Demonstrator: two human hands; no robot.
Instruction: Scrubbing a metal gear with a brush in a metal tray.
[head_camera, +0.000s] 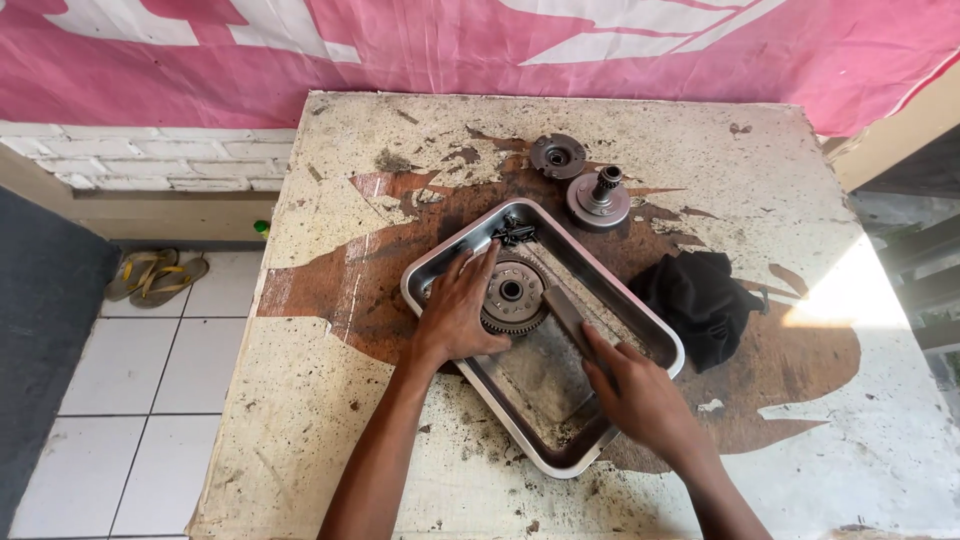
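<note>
A round toothed gear assembly (512, 293) lies flat in a shallow metal tray (655, 338), in the tray's far half, its central bore facing up. The left hand (455, 310) rests on the gear's near-left side, fingers (485, 262) spread apart and laid over its rim, pressing rather than clamped around it. Just right of the gear, a dark brush-like block (566, 312) touches the gear's edge; its long axis runs from the gear toward the tray's near-right side. The right hand (640, 398) holds the near end of this block, fingers closed on it. Beyond the gear, in the tray's far corner, sits a small dark metal part (514, 234), too small to make out. The tray's floor near the right hand is grimy and wet-looking.

The tray stands cornerwise on a worn, paint-chipped table (350, 420), its long axis running from far left to near right. Right of the tray, just beside its rim, lies a crumpled black cloth (700, 300). Beyond the tray, well apart from the gear, are two more round parts: a flat dark disc (558, 155) and, just right of it, a hub with an upright splined shaft (598, 197). Left of the table, on the tiled floor (120, 370), lies a pair of sandals (155, 275). A pink banner (200, 60) hangs behind the table.
</note>
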